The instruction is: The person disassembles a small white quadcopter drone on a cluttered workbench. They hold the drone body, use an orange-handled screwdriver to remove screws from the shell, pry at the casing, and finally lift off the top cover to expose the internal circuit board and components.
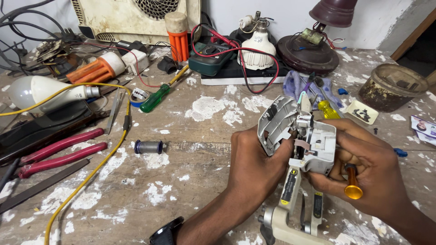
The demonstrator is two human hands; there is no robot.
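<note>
Over a paint-flecked workbench (190, 181), both hands, left (254, 165) and right (368, 163), clasp a grey opened appliance (299, 136) (right fingers also pinching an amber-handled screwdriver (352, 183)).

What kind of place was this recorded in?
Most likely a small electrical repair bench. A paint-flecked wooden worktop holds a multimeter with red leads, red-handled pliers and loose bulbs, while both hands, left hand and right hand, hold an opened grey appliance.

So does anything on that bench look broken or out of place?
Yes. The grey appliance held between the left hand and right hand has its casing split open, with the inner parts bare. The wooden workbench has white paint flaking off in patches, and tools lie scattered across it.
</note>
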